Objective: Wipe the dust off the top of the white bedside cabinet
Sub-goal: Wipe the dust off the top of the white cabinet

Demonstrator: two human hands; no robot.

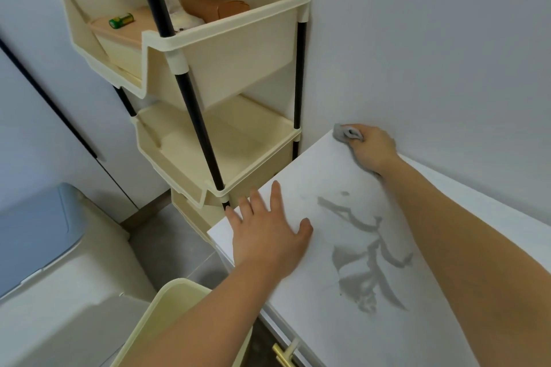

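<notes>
A: Head view, looking down; where is the white bedside cabinet (313, 176)?

B: Lower right, its top running up to the wall (432, 53); a gold handle (281, 353) shows on its front at the bottom edge.

A: And the hands?

B: The right hand (371, 149) is at the far corner of the top, against the wall; its fingers (356, 143) are curled shut around a grey cloth (340, 132), which sticks out to the left of the fist and presses on the surface.

A: The left?

B: The left hand (269, 235) lies flat on the near left part of the top, palm down; its fingers (275, 197) are spread apart and hold nothing; the tips reach toward the cabinet's left edge.

A: What of the dust?

B: Grey smears (368, 259) lie between the two forearms, in the middle of the top; the cloth is well apart from them.

A: Anything alongside?

B: A cream tiered rack (226, 48) on black poles stands just beside the cabinet's left edge; its upper tray holds a green battery (121, 20) and a brown case (213, 5); a bin with a blue lid (35, 229) sits lower left.
</notes>
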